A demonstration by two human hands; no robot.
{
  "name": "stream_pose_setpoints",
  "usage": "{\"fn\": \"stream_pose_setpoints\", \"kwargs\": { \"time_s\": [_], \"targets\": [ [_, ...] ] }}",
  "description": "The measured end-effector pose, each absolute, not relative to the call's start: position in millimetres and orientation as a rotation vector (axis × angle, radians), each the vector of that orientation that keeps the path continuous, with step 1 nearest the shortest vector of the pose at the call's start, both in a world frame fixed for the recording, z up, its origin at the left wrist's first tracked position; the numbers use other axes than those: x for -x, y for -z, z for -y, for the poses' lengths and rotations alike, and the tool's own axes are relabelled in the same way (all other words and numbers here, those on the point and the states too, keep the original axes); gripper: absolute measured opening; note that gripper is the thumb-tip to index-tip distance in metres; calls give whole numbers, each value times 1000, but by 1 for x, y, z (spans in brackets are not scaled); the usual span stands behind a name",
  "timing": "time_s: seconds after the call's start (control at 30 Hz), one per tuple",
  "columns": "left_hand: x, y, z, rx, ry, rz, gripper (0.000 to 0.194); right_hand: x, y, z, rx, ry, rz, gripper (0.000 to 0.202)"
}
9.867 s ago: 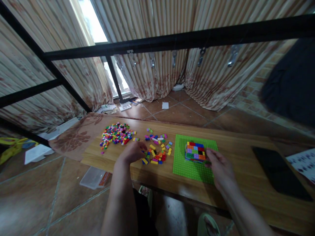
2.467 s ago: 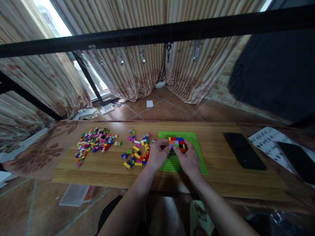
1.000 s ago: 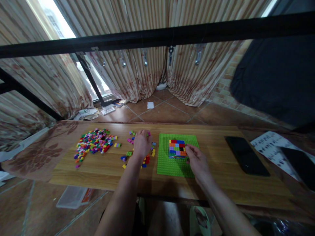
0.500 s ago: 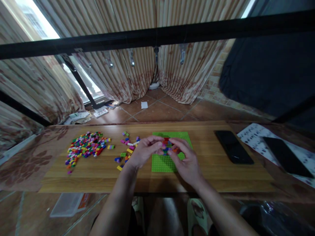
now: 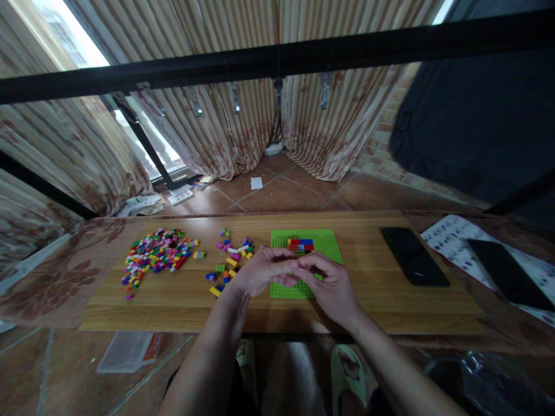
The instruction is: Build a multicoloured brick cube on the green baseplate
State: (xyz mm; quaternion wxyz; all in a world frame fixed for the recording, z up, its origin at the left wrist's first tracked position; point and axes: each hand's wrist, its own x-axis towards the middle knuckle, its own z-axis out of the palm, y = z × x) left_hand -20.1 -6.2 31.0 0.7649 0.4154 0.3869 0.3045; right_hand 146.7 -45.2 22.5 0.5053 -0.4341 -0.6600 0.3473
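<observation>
My left hand [image 5: 269, 268] and my right hand [image 5: 328, 283] meet above the green studded baseplate [image 5: 326, 240]. Both are closed, fingertips pinched together around something small; a bit of pink shows between them, but its shape is hidden. Just beyond my fingers, a block of joined bricks [image 5: 300, 245] in red, blue and yellow stands on the baseplate. The near middle of the plate is partly covered by my hands. Left of the plate lie loose bricks [image 5: 231, 262] in yellow, pink, blue, green and white.
A large pile of mixed bricks [image 5: 158, 251] lies on the left of the wooden table [image 5: 368, 312]. A black phone [image 5: 415, 257] rests at the right, beside a printed sheet [image 5: 448, 231] with another dark device [image 5: 509, 274] on it. A black rail [image 5: 243, 60] crosses beyond the table.
My hands have drawn closer together and slightly toward me. The joined bricks, earlier mostly hidden between my fingers, now show beyond them. The camera view has shifted slightly.
</observation>
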Motion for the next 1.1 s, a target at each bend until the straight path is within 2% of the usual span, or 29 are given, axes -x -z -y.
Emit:
{"fn": "stream_pose_setpoints", "kwargs": {
  "time_s": [0.43,0.57,0.67,0.77,0.83,0.97,1.1],
  "targets": [
    [20,-34,8,-881,-622,-920,43,-157,-26,46,1143,-762,1829,15],
    [20,-33,10,-801,-751,-897,42,-163,-17,42,1183,-796,1662,13],
    [17,-29,9,-820,-840,-948,32,-159,-11,38,1173,-874,1480,16],
    [20,-24,6,-990,-817,-1086,16,-153,-8,37,1178,-926,1429,15],
    [27,-20,4,-1196,-779,-1190,12,-151,-7,38,1188,-939,1448,14],
    [43,-12,4,-1764,-691,-1445,17,-153,-6,40,1205,-958,1438,15],
    [52,-9,6,-1968,-475,-1785,22,-155,-5,40,1207,-956,1434,18]
  ]
}}
